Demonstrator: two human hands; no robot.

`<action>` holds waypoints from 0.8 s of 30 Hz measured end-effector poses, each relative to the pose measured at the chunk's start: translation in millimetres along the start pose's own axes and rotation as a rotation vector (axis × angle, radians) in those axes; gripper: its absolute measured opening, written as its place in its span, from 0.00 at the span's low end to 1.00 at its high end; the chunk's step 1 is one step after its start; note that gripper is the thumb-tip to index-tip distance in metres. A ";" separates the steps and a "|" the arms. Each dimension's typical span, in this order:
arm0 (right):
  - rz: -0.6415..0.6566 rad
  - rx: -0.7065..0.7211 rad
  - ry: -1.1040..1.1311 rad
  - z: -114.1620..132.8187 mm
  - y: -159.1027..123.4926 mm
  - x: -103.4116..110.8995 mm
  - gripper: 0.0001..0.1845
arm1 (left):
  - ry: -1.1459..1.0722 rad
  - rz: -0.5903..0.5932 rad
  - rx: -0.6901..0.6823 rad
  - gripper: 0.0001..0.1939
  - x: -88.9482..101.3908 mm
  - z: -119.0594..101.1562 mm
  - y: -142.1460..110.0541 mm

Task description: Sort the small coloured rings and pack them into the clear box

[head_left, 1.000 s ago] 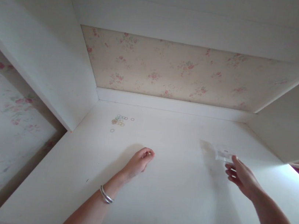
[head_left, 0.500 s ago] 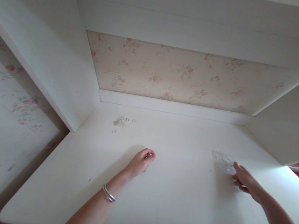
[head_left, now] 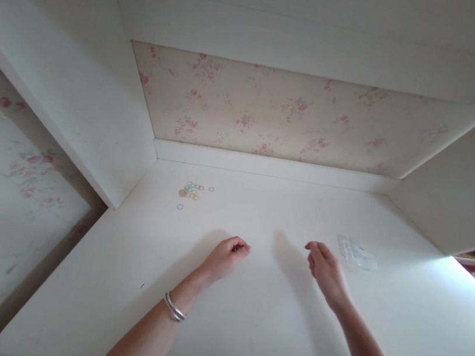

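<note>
My left hand [head_left: 226,257] rests on the white desk with its fingers curled and thumb pressed to them; whatever it may hold is hidden. A silver bangle [head_left: 175,307] circles that wrist. On the right, my right hand [head_left: 328,273] hovers over the desk, fingers loosely bent and nothing seen in them. Just beyond it lies a clear plastic bag [head_left: 357,254], flat on the surface. Several small thin rings [head_left: 190,191], coloured yellowish, green and grey, are clustered toward the back left. Two of these rings lie apart, a dark one [head_left: 180,207] in front and a pinkish one [head_left: 212,189] to the right.
A white side panel [head_left: 112,125] borders the desk [head_left: 215,340] on the left, another panel [head_left: 461,186] on the right. Floral wallpaper [head_left: 273,112] covers the back, below an overhead shelf. A tiny dark sliver [head_left: 142,286] lies left of my left forearm.
My right hand has let go of the plastic bag, leaving it on the desk, and moved left toward the middle. My left hand stays nearly in place.
</note>
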State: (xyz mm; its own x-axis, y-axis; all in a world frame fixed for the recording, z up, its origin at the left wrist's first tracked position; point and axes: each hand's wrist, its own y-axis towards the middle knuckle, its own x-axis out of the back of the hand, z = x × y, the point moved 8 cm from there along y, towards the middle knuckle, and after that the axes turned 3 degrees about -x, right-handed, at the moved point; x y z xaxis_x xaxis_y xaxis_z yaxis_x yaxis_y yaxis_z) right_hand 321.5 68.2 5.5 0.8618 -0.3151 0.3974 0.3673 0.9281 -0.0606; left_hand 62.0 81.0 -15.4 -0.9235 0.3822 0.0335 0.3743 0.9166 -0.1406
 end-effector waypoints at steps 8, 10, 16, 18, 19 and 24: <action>0.331 -0.034 0.390 36.6 -49.1 -166.3 0.24 | -0.030 -0.097 0.012 0.18 6.6 5.9 5.2; 0.284 -0.003 0.386 37.8 -48.0 -172.1 0.24 | -0.038 -0.146 0.024 0.17 10.5 9.8 7.0; 0.300 0.031 0.358 28.7 -44.7 -167.5 0.23 | 0.085 -0.180 -0.112 0.18 10.4 0.9 7.2; 0.309 0.030 0.352 26.9 -44.4 -167.0 0.23 | 0.097 -0.185 -0.112 0.18 10.1 0.8 6.6; 0.313 0.027 0.349 26.5 -44.4 -167.4 0.23 | 0.094 -0.186 -0.102 0.18 10.2 1.8 6.6; 0.336 0.008 0.345 27.4 -44.7 -168.4 0.23 | 0.077 -0.182 -0.059 0.18 10.6 6.2 6.9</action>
State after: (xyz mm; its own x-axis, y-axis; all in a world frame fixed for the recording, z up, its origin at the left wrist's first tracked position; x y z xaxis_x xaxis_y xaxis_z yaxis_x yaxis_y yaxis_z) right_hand 150.3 85.2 -33.6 0.9986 -0.0441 0.0296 0.0475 0.9909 -0.1259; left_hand 54.3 90.7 -22.2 -0.9680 0.2152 0.1288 0.2080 0.9758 -0.0668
